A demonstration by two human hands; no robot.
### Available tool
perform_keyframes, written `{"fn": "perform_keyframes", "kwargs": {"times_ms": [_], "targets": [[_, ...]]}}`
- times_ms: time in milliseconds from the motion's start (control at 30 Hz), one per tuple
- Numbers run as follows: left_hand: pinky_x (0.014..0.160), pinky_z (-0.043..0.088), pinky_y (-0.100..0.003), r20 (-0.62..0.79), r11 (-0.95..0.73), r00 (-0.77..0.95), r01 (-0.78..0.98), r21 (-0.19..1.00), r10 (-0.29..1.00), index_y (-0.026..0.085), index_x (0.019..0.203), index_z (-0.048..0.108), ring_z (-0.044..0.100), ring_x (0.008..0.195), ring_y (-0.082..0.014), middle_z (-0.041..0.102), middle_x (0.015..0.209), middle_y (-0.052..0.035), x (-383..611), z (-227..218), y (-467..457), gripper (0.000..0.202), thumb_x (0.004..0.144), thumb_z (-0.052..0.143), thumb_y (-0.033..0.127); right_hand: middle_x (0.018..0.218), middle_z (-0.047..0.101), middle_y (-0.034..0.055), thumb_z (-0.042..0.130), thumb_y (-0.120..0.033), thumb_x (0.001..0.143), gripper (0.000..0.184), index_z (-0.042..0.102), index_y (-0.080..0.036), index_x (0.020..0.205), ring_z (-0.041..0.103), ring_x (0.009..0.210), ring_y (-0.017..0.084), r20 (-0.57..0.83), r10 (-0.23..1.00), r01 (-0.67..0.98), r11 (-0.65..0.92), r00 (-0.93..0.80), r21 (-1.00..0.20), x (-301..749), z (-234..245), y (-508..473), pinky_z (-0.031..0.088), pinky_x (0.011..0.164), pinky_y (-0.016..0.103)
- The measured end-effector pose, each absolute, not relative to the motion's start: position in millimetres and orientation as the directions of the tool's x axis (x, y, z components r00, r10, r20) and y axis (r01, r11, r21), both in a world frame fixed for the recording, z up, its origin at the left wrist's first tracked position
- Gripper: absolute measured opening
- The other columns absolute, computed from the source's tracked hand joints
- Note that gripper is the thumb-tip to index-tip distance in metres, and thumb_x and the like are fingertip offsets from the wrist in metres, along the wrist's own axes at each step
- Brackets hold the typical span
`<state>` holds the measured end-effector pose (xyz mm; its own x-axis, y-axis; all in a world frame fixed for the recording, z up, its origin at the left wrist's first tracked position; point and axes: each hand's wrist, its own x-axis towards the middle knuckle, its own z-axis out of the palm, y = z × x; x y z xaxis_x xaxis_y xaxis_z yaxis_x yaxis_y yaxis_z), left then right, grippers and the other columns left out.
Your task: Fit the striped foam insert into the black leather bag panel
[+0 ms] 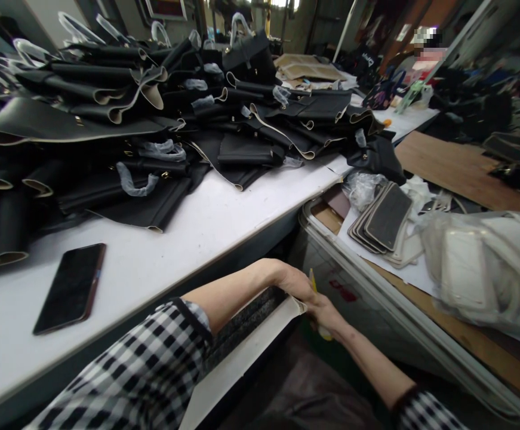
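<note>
My left hand (292, 282) reaches across a black bag piece (246, 352) with a pale inner face and is closed at its far corner. Its fingertips are mostly hidden. Right beside it, touching or almost touching, my right hand (325, 313) is closed around a slim yellow tool (313, 280). The tool's yellow shows above and below the fist; its kind is not clear. The bag piece slants across my lap, its near end cut off by the bottom of the picture.
Black bags (246, 149) with plastic-wrapped handles pile up on the white table (224, 221). A phone (69, 289) lies near its edge. To the right, a glass-sided counter (344, 263) carries stacked dark panels (389, 215) and a plastic bag of pale parts (465, 269). A person (430, 51) is farther back.
</note>
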<state>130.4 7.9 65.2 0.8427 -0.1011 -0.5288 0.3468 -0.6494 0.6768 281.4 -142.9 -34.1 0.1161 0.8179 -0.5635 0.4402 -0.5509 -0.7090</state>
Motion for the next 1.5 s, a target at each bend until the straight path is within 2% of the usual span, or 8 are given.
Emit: {"fn": "perform_keyframes", "kwargs": {"times_ms": [100, 200, 300, 533, 733, 933, 1233, 1500], "targets": [[0.097, 0.046, -0.032, -0.537, -0.634, 0.823, 0.317, 0.706, -0.186, 0.003, 0.142, 0.044, 0.057, 0.12, -0.0296, 0.066, 0.124, -0.0132, 135, 59, 16, 0.083, 0.075, 0.066, 0.046, 0.058, 0.058, -0.0016, 0.057, -0.057, 0.088, 0.045, 0.054, -0.012, 0.091, 0.047, 0.036, 0.009, -0.67, 0.741, 0.426, -0.596, -0.033, -0.68, 325, -8, -157, 0.034, 0.035, 0.02], [0.095, 0.048, -0.032, -0.543, -0.599, 0.806, 0.319, 0.734, -0.236, -0.001, 0.146, 0.033, 0.057, 0.119, -0.0295, 0.067, 0.122, -0.0127, 139, 51, 23, 0.097, 0.066, 0.073, 0.038, 0.075, 0.068, 0.0064, 0.059, -0.061, 0.084, 0.048, 0.054, -0.014, 0.095, 0.057, 0.043, 0.011, -0.76, 0.588, 0.371, -0.665, -0.276, -0.649, 346, 30, -168, 0.042, 0.038, 0.019], [0.092, 0.05, -0.034, -0.533, -0.542, 0.798, 0.326, 0.775, -0.282, 0.001, 0.142, 0.04, 0.061, 0.114, -0.0304, 0.069, 0.12, -0.012, 142, 42, 27, 0.096, 0.06, 0.076, 0.034, 0.066, 0.066, 0.0044, 0.051, -0.066, 0.087, 0.052, 0.052, -0.016, 0.099, 0.057, 0.04, 0.012, -0.799, 0.484, 0.415, -0.684, -0.357, -0.6, 336, 53, -159, 0.043, 0.036, 0.018], [0.095, 0.048, -0.033, -0.499, -0.552, 0.832, 0.306, 0.776, -0.241, 0.006, 0.129, 0.056, 0.061, 0.113, -0.0309, 0.067, 0.123, -0.0121, 143, 43, 33, 0.081, 0.055, 0.076, 0.032, 0.054, 0.057, -0.003, 0.041, -0.062, 0.093, 0.046, 0.053, -0.017, 0.098, 0.047, 0.034, 0.009, -0.771, 0.557, 0.597, -0.518, -0.309, -0.613, 298, 44, -123, 0.035, 0.028, 0.014], [0.096, 0.047, -0.031, -0.528, -0.593, 0.81, 0.3, 0.747, -0.254, 0.008, 0.139, 0.048, 0.059, 0.118, -0.0282, 0.064, 0.128, -0.0113, 143, 48, 33, 0.081, 0.063, 0.071, 0.027, 0.054, 0.057, -0.0027, 0.041, -0.067, 0.091, 0.052, 0.053, -0.018, 0.101, 0.048, 0.034, 0.009, -0.794, 0.52, 0.567, -0.568, -0.314, -0.596, 292, 43, -122, 0.035, 0.029, 0.015], [0.097, 0.048, -0.032, -0.49, -0.652, 0.821, 0.202, 0.731, -0.294, -0.001, 0.139, 0.046, 0.058, 0.119, -0.0304, 0.06, 0.132, -0.0185, 142, 50, 35, 0.075, 0.071, 0.066, 0.022, 0.051, 0.057, -0.0026, 0.042, -0.067, 0.091, 0.051, 0.051, -0.017, 0.095, 0.046, 0.032, 0.009, -0.789, 0.532, 0.512, -0.606, -0.307, -0.609, 280, 42, -124, 0.034, 0.028, 0.014], [0.094, 0.048, -0.028, -0.476, -0.643, 0.833, 0.204, 0.738, -0.282, 0.006, 0.136, 0.052, 0.06, 0.117, -0.0276, 0.063, 0.129, -0.0131, 143, 44, 39, 0.073, 0.067, 0.071, 0.022, 0.048, 0.058, -0.0014, 0.042, -0.071, 0.089, 0.055, 0.053, -0.017, 0.097, 0.046, 0.03, 0.01, -0.82, 0.519, 0.386, -0.724, -0.242, -0.572, 267, 30, -133, 0.035, 0.029, 0.015], [0.075, 0.05, -0.025, -0.414, -0.508, 0.85, 0.212, 0.835, -0.326, 0.013, 0.105, 0.074, 0.067, 0.088, -0.0228, 0.074, 0.083, -0.0005, 142, 42, 43, 0.042, 0.064, 0.076, 0.019, 0.047, 0.058, 0.0002, 0.042, -0.074, 0.087, 0.058, 0.053, -0.017, 0.093, 0.048, 0.031, 0.011, -0.824, 0.538, 0.301, -0.767, -0.179, -0.567, 256, 27, -143, 0.035, 0.028, 0.015]]}}
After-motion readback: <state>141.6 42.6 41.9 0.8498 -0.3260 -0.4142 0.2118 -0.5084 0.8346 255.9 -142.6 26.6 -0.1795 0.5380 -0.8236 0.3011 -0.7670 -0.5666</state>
